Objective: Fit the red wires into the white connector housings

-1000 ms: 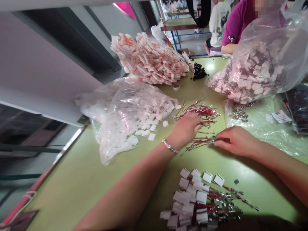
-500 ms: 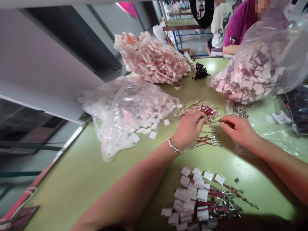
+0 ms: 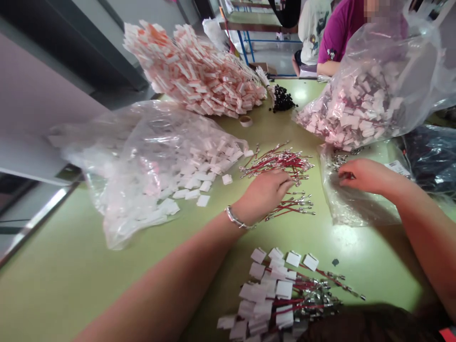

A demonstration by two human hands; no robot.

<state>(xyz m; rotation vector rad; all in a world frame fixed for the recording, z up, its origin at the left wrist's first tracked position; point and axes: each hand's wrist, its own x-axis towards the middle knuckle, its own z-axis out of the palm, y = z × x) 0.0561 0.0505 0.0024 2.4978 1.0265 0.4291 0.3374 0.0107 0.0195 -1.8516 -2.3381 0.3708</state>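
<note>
My left hand [image 3: 261, 194], a bracelet at its wrist, rests with curled fingers on a loose bunch of red wires with metal terminals [image 3: 281, 164] lying on the green table [image 3: 107, 280]. A smaller bunch of red wires [image 3: 297, 205] lies just right of that hand. My right hand [image 3: 361, 175] is further right, on a clear plastic bag [image 3: 351, 209] near small metal terminals [image 3: 338, 159], fingers curled; what they hold is hidden. Near me lies a pile of red wires with white tags [image 3: 281, 292].
A clear bag of white tags [image 3: 149, 161] spills open at the left. A heap of orange-and-white tagged wires [image 3: 199, 71] and black parts [image 3: 283, 100] lie at the back. A big bag of tagged pieces [image 3: 366, 95] stands at the right. A person in a purple shirt [image 3: 338, 31] sits beyond.
My right hand left the small wire bunch and moved right and back onto the plastic bag. My left hand stayed on the wire pile. The camera shifted, so everything slid left.
</note>
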